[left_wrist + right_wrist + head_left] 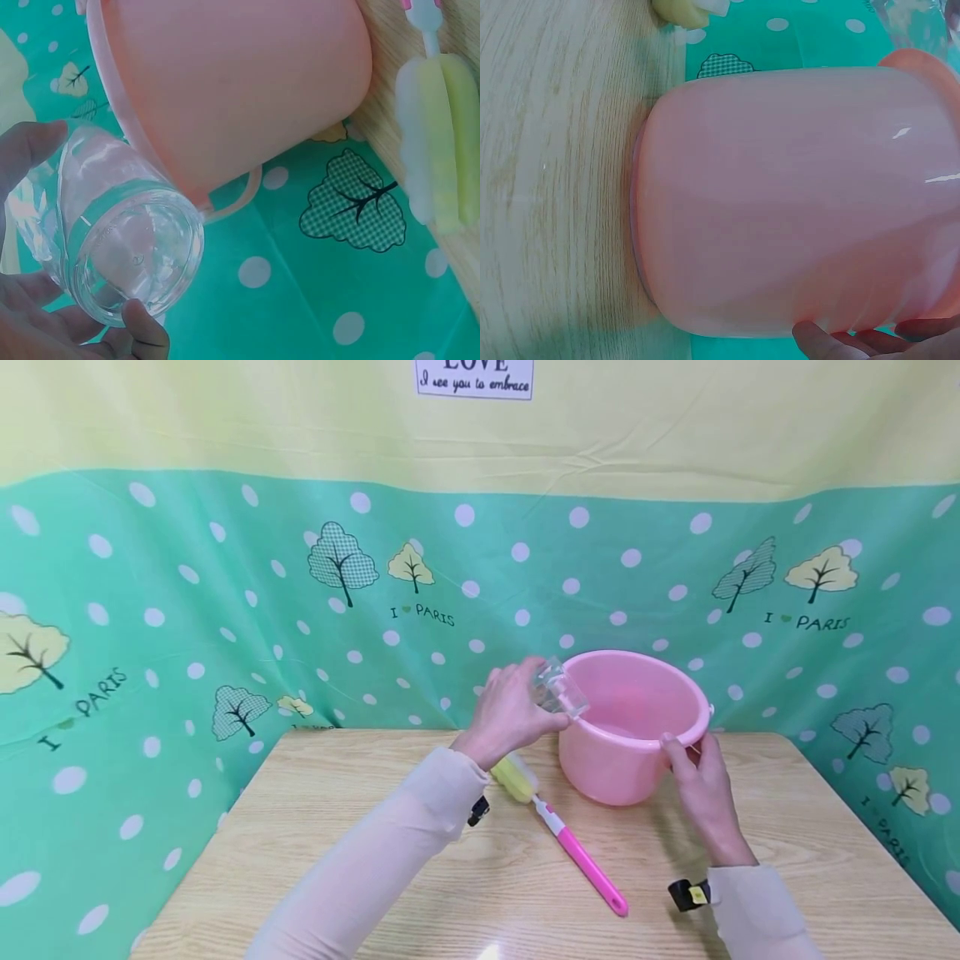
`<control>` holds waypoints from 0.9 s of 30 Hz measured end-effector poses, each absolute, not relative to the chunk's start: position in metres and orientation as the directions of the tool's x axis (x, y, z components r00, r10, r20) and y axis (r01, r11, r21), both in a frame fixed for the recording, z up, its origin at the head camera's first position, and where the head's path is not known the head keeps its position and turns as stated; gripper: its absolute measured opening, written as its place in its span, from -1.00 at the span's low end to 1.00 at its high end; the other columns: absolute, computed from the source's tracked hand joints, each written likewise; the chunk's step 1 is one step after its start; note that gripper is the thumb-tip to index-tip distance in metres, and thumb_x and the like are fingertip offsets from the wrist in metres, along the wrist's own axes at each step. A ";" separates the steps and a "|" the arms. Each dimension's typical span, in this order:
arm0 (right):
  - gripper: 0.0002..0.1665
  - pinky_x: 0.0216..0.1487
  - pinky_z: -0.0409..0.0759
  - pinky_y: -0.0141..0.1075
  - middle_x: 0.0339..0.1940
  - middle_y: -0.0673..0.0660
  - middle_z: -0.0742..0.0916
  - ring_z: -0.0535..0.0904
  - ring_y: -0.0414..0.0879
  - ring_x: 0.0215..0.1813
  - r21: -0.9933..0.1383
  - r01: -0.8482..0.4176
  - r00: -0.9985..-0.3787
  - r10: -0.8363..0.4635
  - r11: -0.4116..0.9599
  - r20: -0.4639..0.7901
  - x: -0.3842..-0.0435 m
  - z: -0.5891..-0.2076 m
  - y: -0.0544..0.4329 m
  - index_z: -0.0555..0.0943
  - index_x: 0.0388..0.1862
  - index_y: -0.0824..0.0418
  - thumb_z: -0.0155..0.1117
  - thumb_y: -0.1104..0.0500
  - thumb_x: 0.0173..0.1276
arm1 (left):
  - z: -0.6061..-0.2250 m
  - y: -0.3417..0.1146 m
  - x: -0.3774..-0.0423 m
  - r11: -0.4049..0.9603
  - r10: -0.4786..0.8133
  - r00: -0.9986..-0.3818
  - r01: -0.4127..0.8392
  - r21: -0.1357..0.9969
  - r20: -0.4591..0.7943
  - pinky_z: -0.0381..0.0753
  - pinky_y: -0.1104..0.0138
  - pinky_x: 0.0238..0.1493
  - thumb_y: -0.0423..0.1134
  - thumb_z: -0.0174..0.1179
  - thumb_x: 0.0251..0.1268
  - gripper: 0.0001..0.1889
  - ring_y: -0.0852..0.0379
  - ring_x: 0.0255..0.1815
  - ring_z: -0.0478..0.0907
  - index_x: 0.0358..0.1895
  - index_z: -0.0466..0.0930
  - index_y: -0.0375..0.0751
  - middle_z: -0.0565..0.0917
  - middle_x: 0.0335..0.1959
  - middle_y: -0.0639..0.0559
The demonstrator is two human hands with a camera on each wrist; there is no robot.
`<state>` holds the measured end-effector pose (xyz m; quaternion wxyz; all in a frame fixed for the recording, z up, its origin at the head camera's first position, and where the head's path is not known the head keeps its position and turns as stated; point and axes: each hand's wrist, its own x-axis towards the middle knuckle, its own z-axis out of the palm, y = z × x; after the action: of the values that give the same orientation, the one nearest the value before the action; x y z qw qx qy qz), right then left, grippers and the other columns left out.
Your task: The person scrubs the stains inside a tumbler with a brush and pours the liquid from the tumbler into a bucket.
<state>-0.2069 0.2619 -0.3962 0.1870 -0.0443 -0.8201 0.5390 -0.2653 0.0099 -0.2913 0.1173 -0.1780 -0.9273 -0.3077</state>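
Note:
A clear glass cup (561, 688) is tilted at the left rim of a pink bucket (609, 768), its mouth toward the bucket. My left hand (510, 708) grips the cup around its side, and the left wrist view shows its thick round base (135, 255) with fingers curled about it. On the right, my right hand (707, 789) holds the bucket's rim, thumb over the edge and fingers against the outer wall. The right wrist view shows those fingers (840, 343) at the bucket's side. The bucket's floor is hidden by its near wall.
A sponge brush with a yellow and white head and a pink handle (588, 868) lies on the wooden table (337, 827), left of the bucket and partly under my left wrist. A green and yellow printed cloth (420, 677) hangs behind the table and along its sides.

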 end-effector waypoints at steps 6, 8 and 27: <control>-0.15 0.26 0.40 -0.01 0.44 0.24 0.26 0.23 0.17 0.39 -0.904 -0.122 -0.927 0.277 0.410 0.251 -0.206 -0.395 0.262 -0.09 0.53 0.17 -0.10 -0.21 0.48 | -0.290 0.011 -0.266 0.749 0.269 -0.902 0.416 0.515 0.338 0.49 0.22 -0.13 0.12 0.48 -0.22 -0.16 0.11 -0.01 0.37 0.27 0.38 0.04 0.57 -0.09 0.14; -0.15 0.26 0.40 -0.01 0.44 0.24 0.26 0.23 0.16 0.39 -0.903 -0.123 -0.927 0.277 0.411 0.252 -0.206 -0.395 0.262 -0.09 0.54 0.16 -0.10 -0.21 0.48 | -0.290 0.011 -0.266 0.753 0.270 -0.901 0.417 0.508 0.339 0.49 0.22 -0.14 0.12 0.47 -0.21 -0.17 0.11 -0.01 0.37 0.26 0.39 0.04 0.56 -0.10 0.16; -0.17 0.22 0.44 -0.10 0.43 0.21 0.27 0.26 0.15 0.36 -0.895 -0.138 -0.923 0.273 0.424 0.271 -0.206 -0.396 0.261 -0.08 0.54 0.11 -0.09 -0.20 0.48 | -0.289 0.010 -0.268 0.754 0.285 -0.896 0.430 0.498 0.342 0.49 0.22 -0.16 0.08 0.47 -0.22 -0.16 0.10 -0.04 0.39 0.28 0.39 -0.01 0.60 -0.09 0.07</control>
<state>-0.2062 0.2607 -0.3965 0.1918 -0.0410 -0.8218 0.5350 -0.2676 0.0100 -0.2890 0.1234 -0.1923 -0.9282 -0.2936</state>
